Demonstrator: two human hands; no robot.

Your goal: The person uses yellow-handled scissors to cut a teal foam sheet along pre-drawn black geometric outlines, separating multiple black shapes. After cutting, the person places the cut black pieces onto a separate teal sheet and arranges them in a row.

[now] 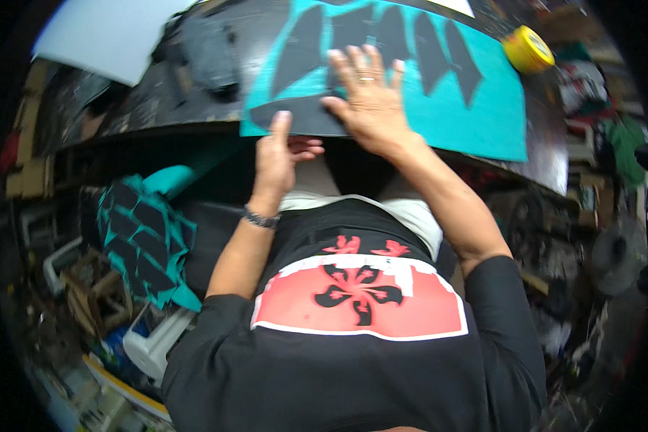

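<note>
A teal sheet [475,129] lies on the dark workbench, with several black cut pieces [300,50] set on it in a row. Along its near left edge rests a longer black piece [295,114] with a rounded end. My right hand [371,101] is spread flat over the pieces, its thumb on the long one, a ring on one finger. At the near edge of the sheet, my left hand [277,162] has its thumb up against the long piece; its other fingers are apart from the thumb, just below the edge, slightly bent.
A yellow round tub [528,50] stands at the sheet's far right corner. Dark folded material [209,54] and a white panel [115,32] are at the far left. Teal material with black pieces [144,237] hangs left of my lap, above a white stool-like object [158,338].
</note>
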